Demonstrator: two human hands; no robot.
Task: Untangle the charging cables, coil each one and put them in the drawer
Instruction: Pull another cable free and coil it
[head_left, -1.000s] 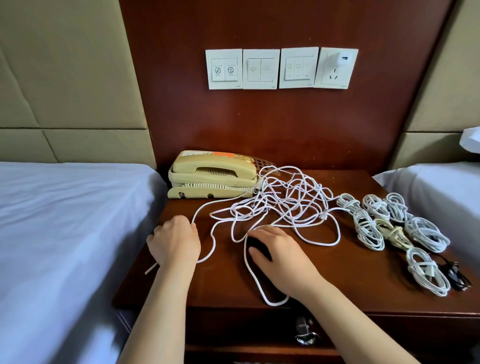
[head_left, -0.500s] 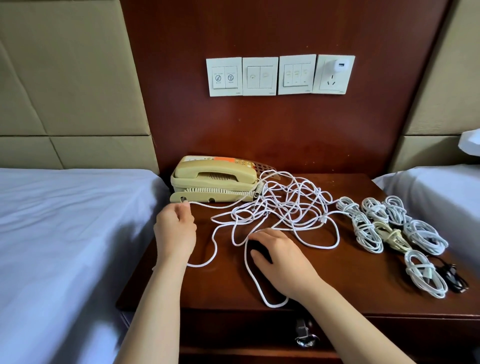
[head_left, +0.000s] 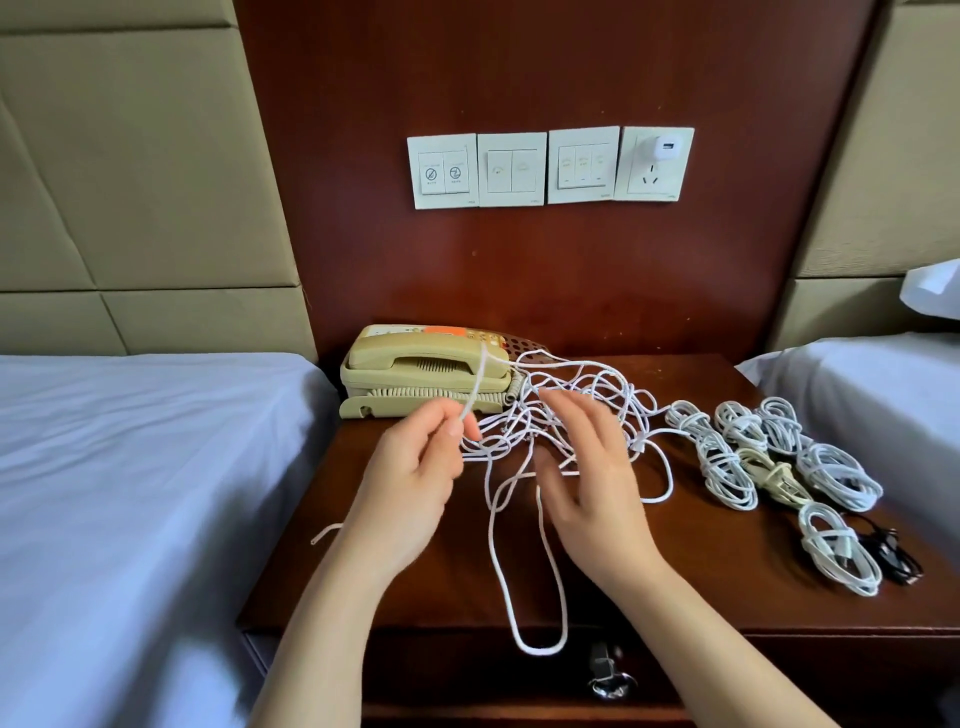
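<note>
One bedside worktop (head_left: 701, 587), with one drawer (head_left: 467, 670) below it and one key (head_left: 608, 683) in its lock; two hands, the left hand (head_left: 410, 488) and the right hand (head_left: 592, 483); one tangle of white cable (head_left: 493, 444), its separate cables not countable; five white coiled cables (head_left: 727, 467), as far as can be told; one beige coiled cable (head_left: 774, 475); one black cable (head_left: 893, 556); one telephone (head_left: 415, 364); three switch plates (head_left: 511, 169) bearing seven rockers; one socket plate (head_left: 654, 176); one USB charger (head_left: 665, 148); two beds (head_left: 130, 467).
</note>
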